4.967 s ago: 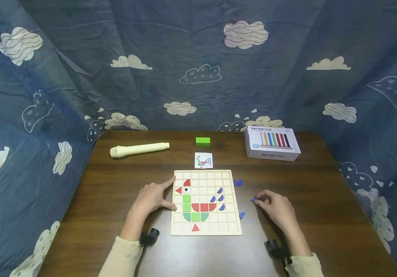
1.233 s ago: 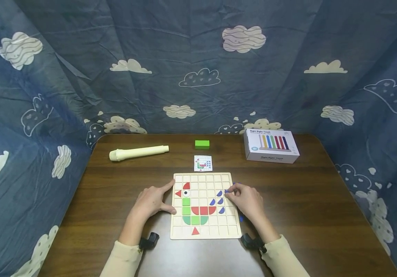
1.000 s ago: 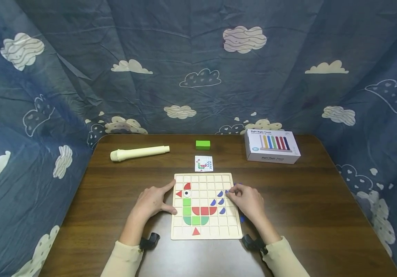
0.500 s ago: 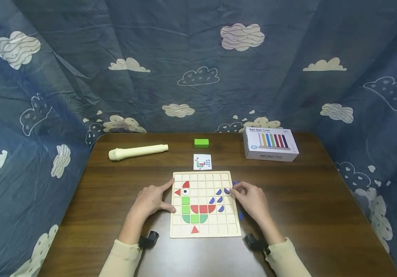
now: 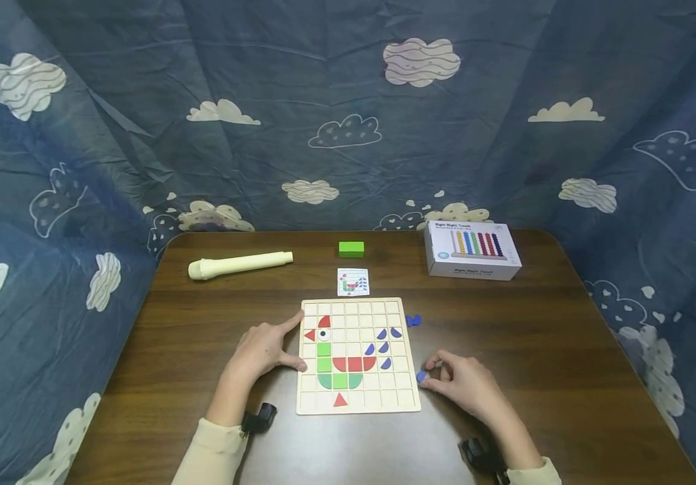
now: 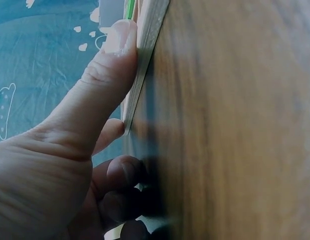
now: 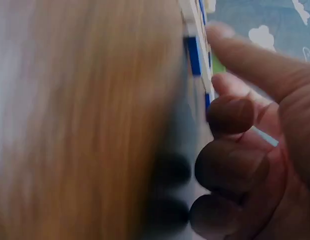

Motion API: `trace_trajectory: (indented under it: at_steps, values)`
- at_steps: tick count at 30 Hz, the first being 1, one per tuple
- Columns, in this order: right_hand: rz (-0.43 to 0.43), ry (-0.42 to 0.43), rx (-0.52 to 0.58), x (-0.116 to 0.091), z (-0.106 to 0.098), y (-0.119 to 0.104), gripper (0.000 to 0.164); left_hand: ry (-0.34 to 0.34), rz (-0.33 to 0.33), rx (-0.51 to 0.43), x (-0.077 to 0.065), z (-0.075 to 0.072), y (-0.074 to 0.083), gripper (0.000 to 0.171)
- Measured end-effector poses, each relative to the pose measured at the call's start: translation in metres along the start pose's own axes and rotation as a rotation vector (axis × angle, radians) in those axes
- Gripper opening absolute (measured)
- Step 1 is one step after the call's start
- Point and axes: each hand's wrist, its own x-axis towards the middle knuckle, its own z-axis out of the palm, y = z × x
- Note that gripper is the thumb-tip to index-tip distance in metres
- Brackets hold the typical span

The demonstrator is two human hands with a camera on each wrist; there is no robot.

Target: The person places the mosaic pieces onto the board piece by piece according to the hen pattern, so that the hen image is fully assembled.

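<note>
A wooden grid board [image 5: 384, 399] on the table carries a bird-like pattern of red, green and blue pieces. Thumb and index finger of my left hand [image 5: 263, 348] are spread and touch its left edge; in the left wrist view, the thumb [image 6: 102, 70] lies along that edge. Off the board's right edge lies a blue half-round piece [image 5: 422, 376], with thumb and index finger of my right hand [image 5: 469, 384] parted around it. In the right wrist view, this blue piece [image 7: 193, 55] appears apart from the fingertips. A blue half-round [image 5: 396, 333] sits in the board's right column.
More blue pieces [image 5: 414, 320] lie by the board's upper right edge. Behind the board are a pattern card [image 5: 353, 282] and a green block [image 5: 351, 249]. A cream microphone-shaped stick [image 5: 240, 265] lies back left, a white box [image 5: 472, 250] back right.
My right hand has let go of a blue half-round in the board's right column and moved down and right to another one beside the board. The left hand stays at the left edge.
</note>
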Motion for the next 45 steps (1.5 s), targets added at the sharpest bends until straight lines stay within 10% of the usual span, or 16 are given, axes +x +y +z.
trace_trajectory:
  at_steps: [10, 29, 45]
  values:
    - [0.006, 0.055, -0.097, 0.007, 0.004, 0.000, 0.005, 0.005, 0.006, -0.009, -0.001, 0.002, -0.001, 0.118]
    - [0.213, 0.240, -0.058, 0.024, 0.004, 0.005, 0.024, 0.020, 0.018, -0.008, -0.001, 0.001, -0.001, 0.118]
    - [0.154, 0.251, -0.053, 0.025, 0.011, -0.007, 0.022, 0.001, 0.002, -0.008, -0.001, 0.000, 0.000, 0.118]
